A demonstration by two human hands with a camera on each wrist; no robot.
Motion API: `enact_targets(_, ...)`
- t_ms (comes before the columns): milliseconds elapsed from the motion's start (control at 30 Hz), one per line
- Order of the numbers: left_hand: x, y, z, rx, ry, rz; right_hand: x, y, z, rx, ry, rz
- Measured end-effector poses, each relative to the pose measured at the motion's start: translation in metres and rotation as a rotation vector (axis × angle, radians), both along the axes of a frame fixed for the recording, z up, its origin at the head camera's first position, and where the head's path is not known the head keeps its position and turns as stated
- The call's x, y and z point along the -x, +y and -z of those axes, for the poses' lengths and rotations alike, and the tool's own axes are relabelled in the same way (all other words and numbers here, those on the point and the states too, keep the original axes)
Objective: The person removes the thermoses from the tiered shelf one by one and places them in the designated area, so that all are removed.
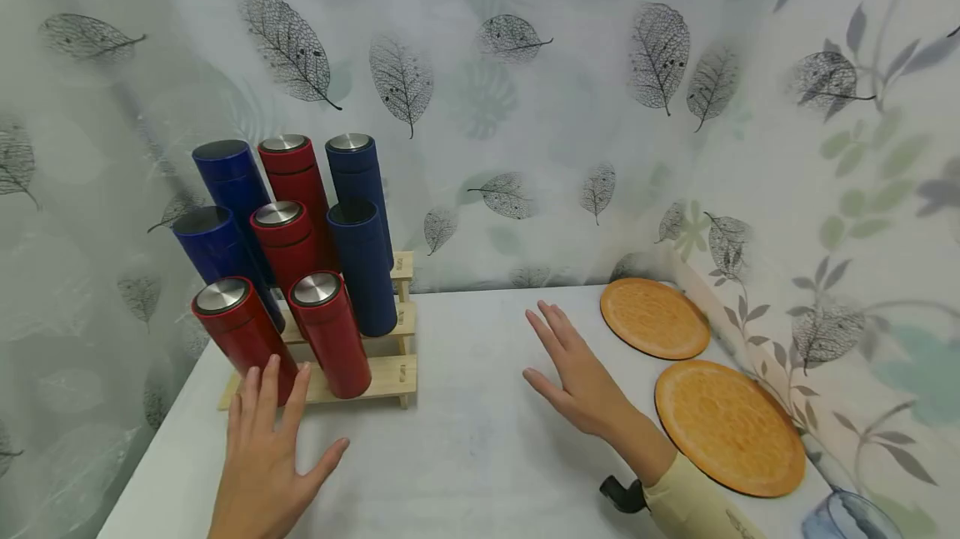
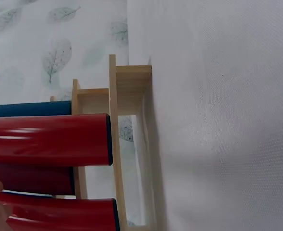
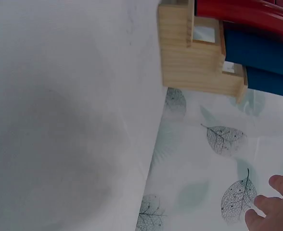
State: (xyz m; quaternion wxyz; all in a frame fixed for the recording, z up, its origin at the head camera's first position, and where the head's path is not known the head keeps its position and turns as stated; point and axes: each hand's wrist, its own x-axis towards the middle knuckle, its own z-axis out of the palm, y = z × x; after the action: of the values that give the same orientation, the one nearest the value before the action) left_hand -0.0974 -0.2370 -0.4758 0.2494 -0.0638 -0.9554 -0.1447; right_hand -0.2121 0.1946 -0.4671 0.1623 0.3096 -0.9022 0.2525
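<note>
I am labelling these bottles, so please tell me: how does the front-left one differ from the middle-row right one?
The front-left bottle is red; the middle-row right bottle is dark blue. The front-left bottle has a silver top; the middle-row right bottle has a dark top. The front-left bottle stands on the lowest step; the middle-row right bottle on the middle step. Both are cylindrical.

I saw eight cylindrical bottles point(image 1: 290, 247) upright on a three-step wooden stand point(image 1: 393, 372) left on the table point(image 1: 480, 414): two glossy red, silver-topped ones in front, nearest the left hand point(image 1: 270, 456); blue, red and navy ones on each higher step.
</note>
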Motion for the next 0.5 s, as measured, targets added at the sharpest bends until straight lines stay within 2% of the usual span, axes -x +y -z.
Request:
enact_targets(267,-0.005,-0.005,0.002,-0.072,0.070,0.001,0.010,-0.030,-0.002,0.099,-0.087,-0.098)
enact_targets(367,-0.006,-0.009,0.002,-0.110,0.104,0.002,0.012,-0.039,-0.002,0.126,-0.102,-0.114)
enact_targets(500,-0.008,-0.015,0.001,-0.155,0.112,-0.012,0.014,-0.050,-0.002,0.156,-0.113,-0.129)
